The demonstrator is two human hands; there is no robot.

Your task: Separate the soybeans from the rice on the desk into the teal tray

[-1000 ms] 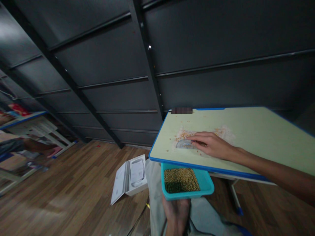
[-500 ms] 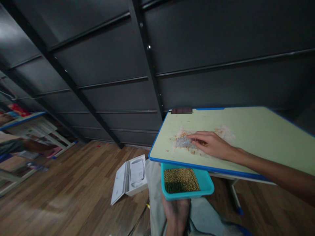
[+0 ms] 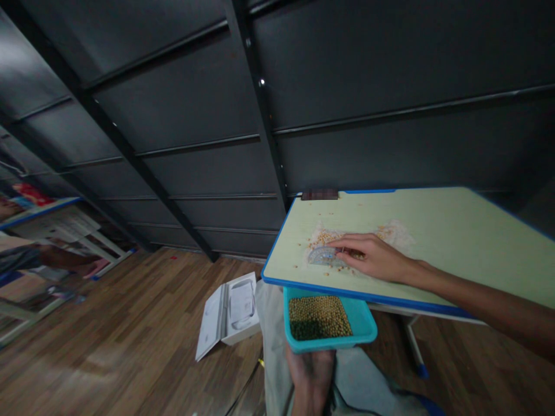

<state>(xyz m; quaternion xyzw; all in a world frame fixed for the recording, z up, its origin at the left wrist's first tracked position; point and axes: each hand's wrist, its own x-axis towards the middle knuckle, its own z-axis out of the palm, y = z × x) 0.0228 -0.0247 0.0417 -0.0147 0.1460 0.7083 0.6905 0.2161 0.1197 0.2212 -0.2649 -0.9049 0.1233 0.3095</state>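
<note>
My right hand (image 3: 368,254) is closed on a clear protractor (image 3: 323,255), pinching it at its right side against the tabletop. Small yellowish beans (image 3: 326,237) lie scattered around the protractor, with whitish powder (image 3: 396,232) smeared beyond my hand. Below the table's front edge, my left hand (image 3: 310,367) holds up a turquoise tray (image 3: 364,325) from underneath; its fingers are hidden by the tray. Inside the tray lies a layer of yellowish soybeans (image 3: 332,312), with dark green beans (image 3: 306,330) at the near left.
The pale green table (image 3: 451,237) has a blue rim. A dark checked object (image 3: 319,195) sits at its far left edge. An open white box (image 3: 240,306) stands on the wooden floor. Another table (image 3: 39,214), with a person's leg, is at left. Behind rises a dark panelled wall (image 3: 208,110).
My right hand and the protractor have shifted very slightly, and the protractor's outline shows more plainly. The tray and my left hand stay in place.
</note>
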